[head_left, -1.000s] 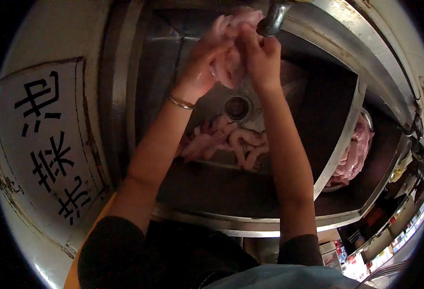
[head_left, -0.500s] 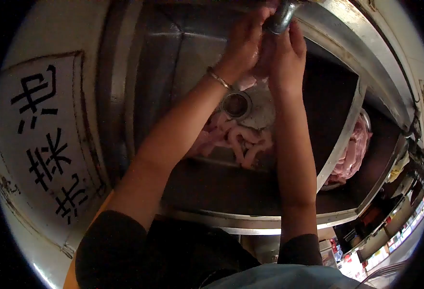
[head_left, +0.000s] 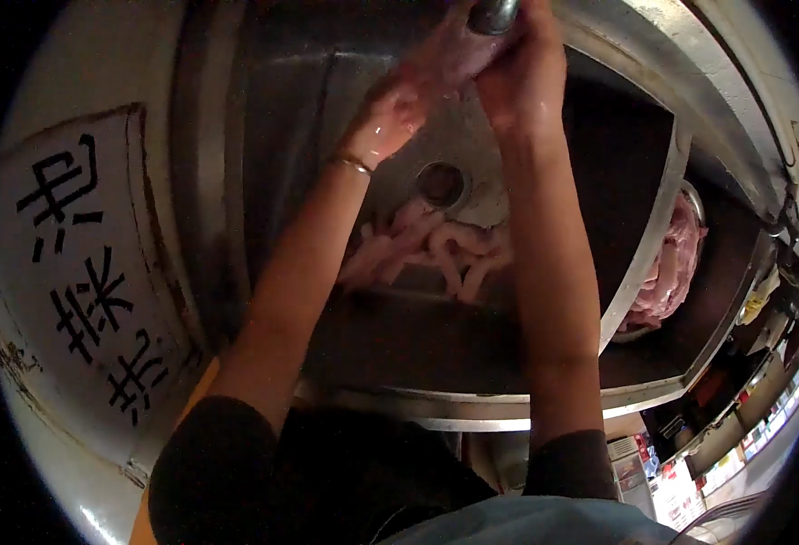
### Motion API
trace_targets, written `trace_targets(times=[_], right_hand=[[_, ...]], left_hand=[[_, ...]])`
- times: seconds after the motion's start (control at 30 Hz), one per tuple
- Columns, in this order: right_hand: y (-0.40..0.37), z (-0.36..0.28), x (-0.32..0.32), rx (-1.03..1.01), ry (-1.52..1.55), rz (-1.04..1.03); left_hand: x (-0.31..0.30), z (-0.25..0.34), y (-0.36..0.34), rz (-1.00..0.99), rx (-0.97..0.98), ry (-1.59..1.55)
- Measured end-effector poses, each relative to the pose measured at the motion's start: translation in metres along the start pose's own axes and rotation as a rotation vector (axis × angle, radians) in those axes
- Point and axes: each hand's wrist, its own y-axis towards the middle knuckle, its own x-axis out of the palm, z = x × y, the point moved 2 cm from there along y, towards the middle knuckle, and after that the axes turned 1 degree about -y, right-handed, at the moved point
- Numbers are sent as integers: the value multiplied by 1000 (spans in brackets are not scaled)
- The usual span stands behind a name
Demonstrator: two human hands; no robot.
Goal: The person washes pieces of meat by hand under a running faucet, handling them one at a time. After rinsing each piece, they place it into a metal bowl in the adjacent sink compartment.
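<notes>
Under the metal faucet (head_left: 493, 15) at the top, my right hand (head_left: 528, 86) is wrapped round a pale pink piece of meat (head_left: 458, 56). My left hand (head_left: 388, 120), wet and with a bracelet at its wrist, is at the left end of the same piece, its fingers curled and partly blurred. Below my hands is the round drain (head_left: 441, 183) in the sink floor. Several long pink strips of meat (head_left: 399, 243) lie in the sink between my forearms, just below the drain.
A divider (head_left: 649, 245) separates this basin from another on the right, where a round container (head_left: 693, 202) holds a pile of pink meat (head_left: 674, 263). The sink's front edge (head_left: 454, 411) runs near my body. A sign with black characters (head_left: 81, 263) is at the left.
My left hand has moved left and down, away from my right hand. The meat piece now shows stretched between them. My right hand has shifted slightly left and up.
</notes>
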Motion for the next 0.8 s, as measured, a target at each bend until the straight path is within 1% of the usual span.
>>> trace_targets(times=[0.07, 0.1, 0.13, 0.17, 0.2, 0.23, 0.3, 0.33, 0.4, 0.43, 0.47, 0.5, 0.53, 0.57, 0.6, 0.63, 0.67, 0.7, 0.73, 0.77, 0.8], right_hand=[[-7, 12, -5, 250, -346, 404], [6, 29, -34, 125, -324, -34], [9, 35, -38, 151, -306, -13], [12, 34, -34, 70, -463, -117], [14, 34, -32, -16, -619, -223], [20, 35, -38, -2, -611, -213], [29, 31, -57, -24, -1309, -228], [32, 32, -74, -12, -1306, -221], [30, 33, -96, -123, -1042, -302], [-5, 3, -50, 93, -707, -37], [-28, -15, -31, 95, -707, -27], [-45, -29, -19, 75, -594, 62], [-56, -38, -16, 54, -482, 149], [-63, -54, -30, 51, -491, 155], [-73, -84, -63, -28, -566, 262], [-84, -115, -95, -103, -641, 372], [-95, -134, -107, -182, -715, 478], [-118, -151, -81, -303, -847, 592], [-130, -185, -92, -285, -903, 821], [-156, -208, -103, -465, -1364, 743], [-184, -234, -129, -489, -1186, 570]], left_hand=[[-33, -18, 2, -287, -264, -946], [-39, -21, 3, -264, -280, -941], [-47, -26, 1, -127, -326, -811], [-54, -32, -3, 3, -370, -681], [-58, -32, -10, 24, -392, -677], [-62, -30, -13, 88, -364, -573], [-68, -29, -24, 177, -337, -312], [-70, -31, -34, 181, -350, -311], [-78, -36, -63, 301, -377, 315], [-83, -48, -78, 295, -385, 319], [-90, -65, -98, 179, -321, 753], [-89, -73, -112, 48, -237, 1178], [-80, -70, -132, 38, -241, 1173], [-67, -61, -157, 71, -149, 1428], [-57, -55, -171, 107, -49, 1679], [-59, -60, -180, 99, -54, 1669], [-68, -70, -193, 92, -77, 1760], [-78, -80, -202, 86, -96, 1854], [-87, -89, -211, 82, -92, 1850], [-97, -96, -218, 150, -57, 1784], [-100, -98, -222, 215, -26, 1717]])
